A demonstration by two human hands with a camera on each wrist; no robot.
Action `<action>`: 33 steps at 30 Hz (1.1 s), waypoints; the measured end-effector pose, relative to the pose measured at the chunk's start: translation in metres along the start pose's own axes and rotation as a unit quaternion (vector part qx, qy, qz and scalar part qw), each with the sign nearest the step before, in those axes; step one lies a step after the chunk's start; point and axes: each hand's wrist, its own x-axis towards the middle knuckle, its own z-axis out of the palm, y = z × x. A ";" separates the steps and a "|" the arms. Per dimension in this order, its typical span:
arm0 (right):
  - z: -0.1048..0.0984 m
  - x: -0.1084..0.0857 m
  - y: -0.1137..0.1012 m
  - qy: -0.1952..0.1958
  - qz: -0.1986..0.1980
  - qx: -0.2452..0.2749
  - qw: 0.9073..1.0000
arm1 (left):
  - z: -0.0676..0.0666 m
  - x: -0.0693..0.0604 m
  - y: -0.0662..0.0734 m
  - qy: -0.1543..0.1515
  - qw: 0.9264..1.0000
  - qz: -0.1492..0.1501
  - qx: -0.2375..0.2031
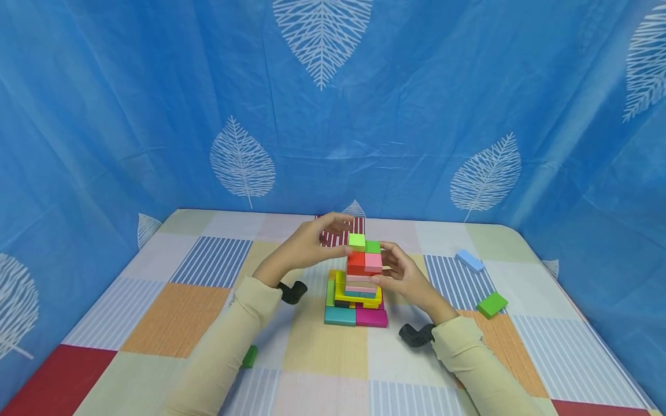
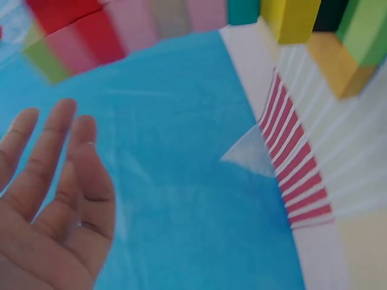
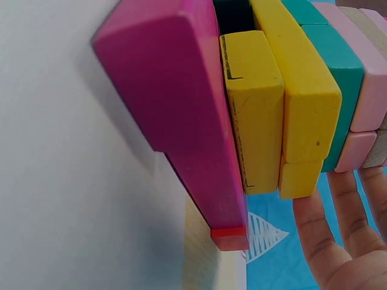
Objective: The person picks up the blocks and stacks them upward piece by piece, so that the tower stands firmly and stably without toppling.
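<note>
A tower of coloured wooden blocks (image 1: 362, 278) stands upright at mid-table, with teal and magenta blocks at its base and two green blocks (image 1: 356, 241) on top. Beside the upper left of the tower is my left hand (image 1: 312, 242), fingers spread and gently bent. The left wrist view shows this hand (image 2: 54, 205) apart from the blocks, holding nothing. My right hand (image 1: 403, 274) is at the tower's right side, thumb near the pink layers. In the right wrist view its fingertips (image 3: 309, 208) reach the side of the stack; exact contact is partly hidden.
Loose blocks lie on the patchwork cloth (image 1: 208, 323): a light blue block (image 1: 469, 260) and a green block (image 1: 492, 305) to the right, and another green block (image 1: 249, 357) beside the left forearm. A blue leaf-patterned curtain (image 1: 333, 144) surrounds the table.
</note>
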 end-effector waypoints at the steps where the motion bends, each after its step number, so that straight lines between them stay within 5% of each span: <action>1: 0.000 0.000 0.000 0.000 0.000 0.000 1.000 | -0.004 -0.005 0.000 0.000 1.000 -0.001 -0.001; 13: -0.002 0.001 0.000 0.004 0.006 -0.009 1.000 | -0.053 -0.089 -0.015 -0.055 0.998 -0.015 0.025; 20: -0.002 0.001 0.001 0.002 0.007 -0.009 1.000 | -0.055 -0.138 -0.028 -0.099 0.994 -0.044 0.011; 24: 0.000 0.001 0.000 0.003 0.009 -0.008 1.000 | -0.052 -0.162 -0.033 -0.119 0.989 -0.091 0.003; 33: 0.000 0.000 0.001 0.005 0.011 -0.007 1.000 | -0.051 -0.189 -0.045 -0.164 0.982 -0.093 0.011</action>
